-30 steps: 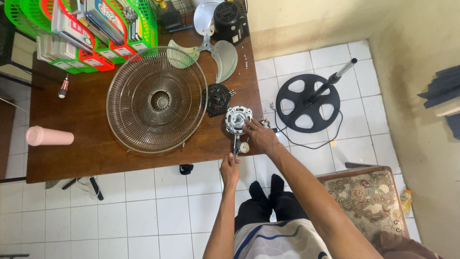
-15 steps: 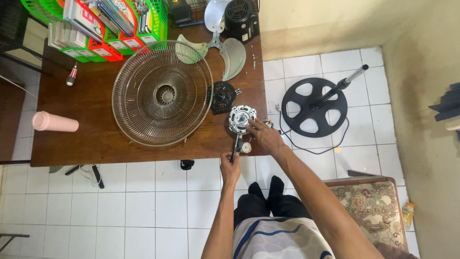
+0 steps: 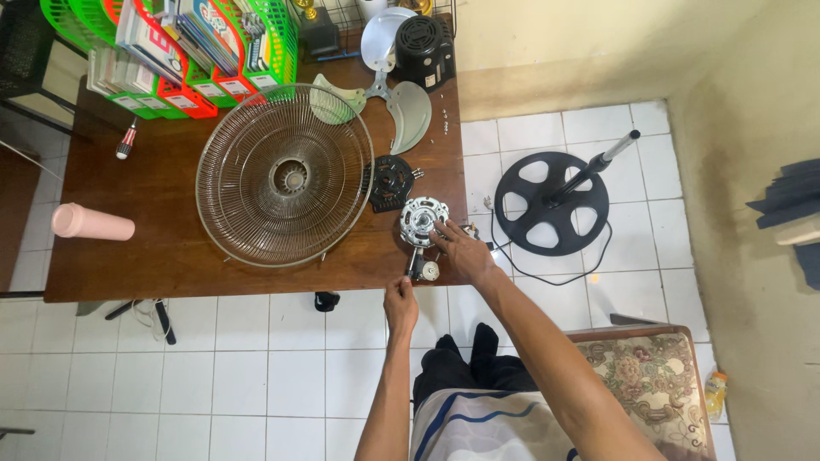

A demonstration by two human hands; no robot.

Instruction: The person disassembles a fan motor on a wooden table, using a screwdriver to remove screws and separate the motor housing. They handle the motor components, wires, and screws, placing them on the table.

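One fan motor (image 3: 423, 220), one wire fan guard (image 3: 284, 175), one three-blade fan propeller (image 3: 386, 92), one black motor housing (image 3: 426, 48), one black motor cover plate (image 3: 391, 182), one pink cylindrical bottle (image 3: 90, 223), one red-handled screwdriver (image 3: 126, 139) counted on brown wooden worktop (image 3: 162, 256). Several red and green plastic baskets (image 3: 213, 51) stacked with booklets at 11 o'clock of worktop. One black round fan base (image 3: 551, 203) with upright pole on white tiled floor at 3 o'clock of worktop. One patterned cushioned seat (image 3: 653, 380) at 5 o'clock of frame.

Fan motor: round, silver-grey metal body with visible windings, shaft end pointing toward 6 o'clock, positioned at worktop near edge, 4 o'clock from fan guard, just below black cover plate.

Right hand (image 3: 457, 252): fingers partly curled, resting on 4 o'clock side of fan motor, fingertips touching its casing. Full grasp around casing not confirmed.

Left hand (image 3: 401, 307): closed around lower end of dark slender tool (image 3: 410, 266), kind not distinguishable, tool tip directed toward 12 o'clock at motor underside. Hand located off worktop edge, at 6 o'clock from motor.
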